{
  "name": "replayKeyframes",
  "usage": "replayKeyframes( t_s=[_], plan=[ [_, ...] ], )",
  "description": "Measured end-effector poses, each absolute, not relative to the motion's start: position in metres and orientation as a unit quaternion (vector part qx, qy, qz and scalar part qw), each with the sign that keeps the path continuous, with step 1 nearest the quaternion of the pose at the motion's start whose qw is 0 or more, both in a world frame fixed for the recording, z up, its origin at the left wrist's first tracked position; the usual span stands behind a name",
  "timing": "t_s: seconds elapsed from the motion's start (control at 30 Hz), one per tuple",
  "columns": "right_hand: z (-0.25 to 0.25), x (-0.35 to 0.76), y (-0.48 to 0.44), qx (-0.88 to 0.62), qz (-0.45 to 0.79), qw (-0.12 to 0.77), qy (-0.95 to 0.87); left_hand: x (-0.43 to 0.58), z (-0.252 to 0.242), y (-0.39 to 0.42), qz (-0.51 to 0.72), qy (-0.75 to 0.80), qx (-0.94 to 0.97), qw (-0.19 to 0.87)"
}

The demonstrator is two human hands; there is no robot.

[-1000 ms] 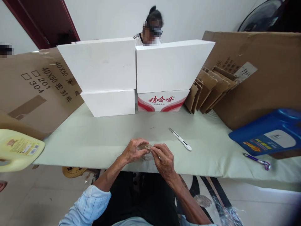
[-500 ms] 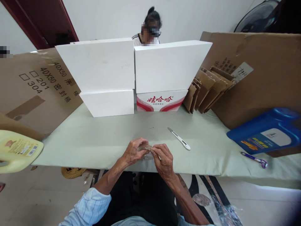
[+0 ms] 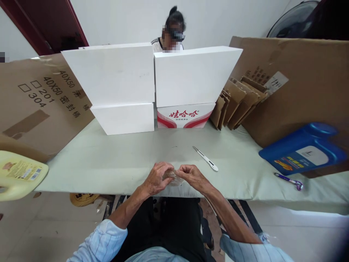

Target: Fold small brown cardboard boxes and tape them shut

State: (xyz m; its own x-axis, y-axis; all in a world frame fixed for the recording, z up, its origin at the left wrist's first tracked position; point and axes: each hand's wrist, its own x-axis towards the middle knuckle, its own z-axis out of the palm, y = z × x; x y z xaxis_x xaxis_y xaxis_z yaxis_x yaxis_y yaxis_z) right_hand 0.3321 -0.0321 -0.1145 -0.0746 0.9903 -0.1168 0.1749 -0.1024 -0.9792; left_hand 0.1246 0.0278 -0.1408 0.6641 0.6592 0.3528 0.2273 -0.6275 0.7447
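Observation:
Near the table's front edge, my left hand (image 3: 158, 179) is wrapped around what looks like a roll of clear tape (image 3: 174, 177), see-through and brownish. My right hand (image 3: 194, 177) pinches at the roll's right upper edge with thumb and forefinger, probably on the film's end, too fine to make out. The fingers cover much of the roll. A white craft knife (image 3: 205, 159) lies on the table beyond my right hand, touched by neither hand.
White boxes (image 3: 109, 74) stand stacked at the back, one with red print (image 3: 185, 115). Folded cardboard (image 3: 236, 103) leans right. Large cartons (image 3: 40, 105) flank the table. A yellow jug (image 3: 23, 174), blue bottle (image 3: 302, 149) and purple pen-like tool (image 3: 289, 180) lie at the sides. A person (image 3: 174, 31) sits opposite.
My right hand has turned and its forearm has swung out to the right, still pinching at the roll's edge. My left hand keeps its hold. The view has shifted slightly.

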Motion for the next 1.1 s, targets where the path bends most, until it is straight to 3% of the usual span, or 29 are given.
replayKeyframes(
  t_s=[0.33, 0.5, 0.63, 0.73, 0.87, 1.1],
  plan=[
    [-0.122, 0.336, -0.030, -0.576, 0.504, 0.389, -0.511, 0.125, -0.143, 0.019, 0.321, 0.250, 0.859, 0.312],
    [-0.125, 0.322, -0.048, -0.551, 0.280, 0.482, -0.621, 0.124, -0.143, 0.021, 0.329, 0.270, 0.845, 0.323],
    [-0.127, 0.320, -0.056, -0.472, 0.102, 0.457, -0.747, 0.123, -0.143, 0.024, 0.330, 0.271, 0.845, 0.323],
    [-0.128, 0.321, -0.057, -0.459, 0.041, 0.434, -0.774, 0.124, -0.143, 0.025, 0.336, 0.268, 0.847, 0.313],
    [-0.124, 0.322, -0.056, -0.485, 0.118, 0.428, -0.753, 0.123, -0.143, 0.024, 0.335, 0.266, 0.850, 0.308],
    [-0.121, 0.335, -0.040, -0.550, 0.473, 0.349, -0.593, 0.125, -0.146, 0.020, 0.359, 0.215, 0.862, 0.286]
  ],
)
